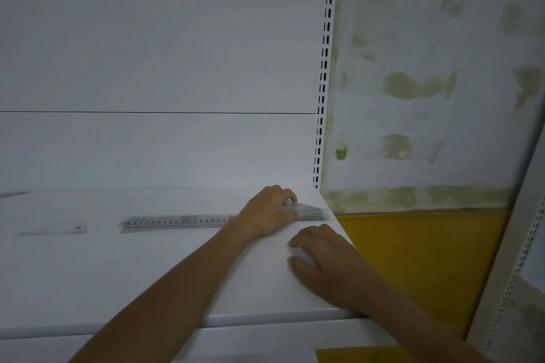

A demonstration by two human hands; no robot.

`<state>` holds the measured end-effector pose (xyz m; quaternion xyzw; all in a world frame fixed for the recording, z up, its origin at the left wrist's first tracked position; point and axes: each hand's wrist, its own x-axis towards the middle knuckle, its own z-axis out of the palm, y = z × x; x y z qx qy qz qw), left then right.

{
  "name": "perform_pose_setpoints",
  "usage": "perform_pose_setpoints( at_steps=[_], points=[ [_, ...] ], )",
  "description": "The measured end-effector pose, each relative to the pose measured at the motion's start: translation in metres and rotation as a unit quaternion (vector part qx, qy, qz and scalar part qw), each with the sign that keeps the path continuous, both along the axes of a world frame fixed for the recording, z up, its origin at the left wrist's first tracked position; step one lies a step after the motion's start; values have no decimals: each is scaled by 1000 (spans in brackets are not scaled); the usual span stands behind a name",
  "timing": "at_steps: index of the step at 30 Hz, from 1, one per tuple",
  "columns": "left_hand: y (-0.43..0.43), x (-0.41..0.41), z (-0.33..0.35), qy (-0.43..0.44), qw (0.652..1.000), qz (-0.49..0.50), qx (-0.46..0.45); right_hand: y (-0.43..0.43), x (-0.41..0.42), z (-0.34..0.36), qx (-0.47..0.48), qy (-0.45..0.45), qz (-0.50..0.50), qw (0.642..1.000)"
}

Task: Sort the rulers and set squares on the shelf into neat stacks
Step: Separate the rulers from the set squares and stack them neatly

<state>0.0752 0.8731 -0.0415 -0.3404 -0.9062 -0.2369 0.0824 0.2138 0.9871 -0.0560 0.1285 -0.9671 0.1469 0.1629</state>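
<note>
Gripping clear rulers (312, 211), the left hand (267, 213) rests on the shelf (118, 274).

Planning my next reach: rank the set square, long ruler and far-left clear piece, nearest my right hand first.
1. Set square, right end, under the left hand.
2. Long ruler, mid-shelf.
3. Clear piece, far left.

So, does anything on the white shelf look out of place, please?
One small clear plastic piece lies alone far left, apart from the long clear ruler and the clear pieces that the left hand holds.
</note>
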Motion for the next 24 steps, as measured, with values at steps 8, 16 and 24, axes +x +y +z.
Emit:
perform_pose_setpoints(
  at_steps=[8,16,24],
  points=[
    [-1,3,2,74,997,-6,-20,1,-2,0,-4,-15,-8,1000],
    [-84,15,15,80,996,39,1,-35,-36,15,-35,12,-10,999],
    [-310,60,14,111,971,208,-30,-238,-109,54,-68,4,108,992]
  ],
)
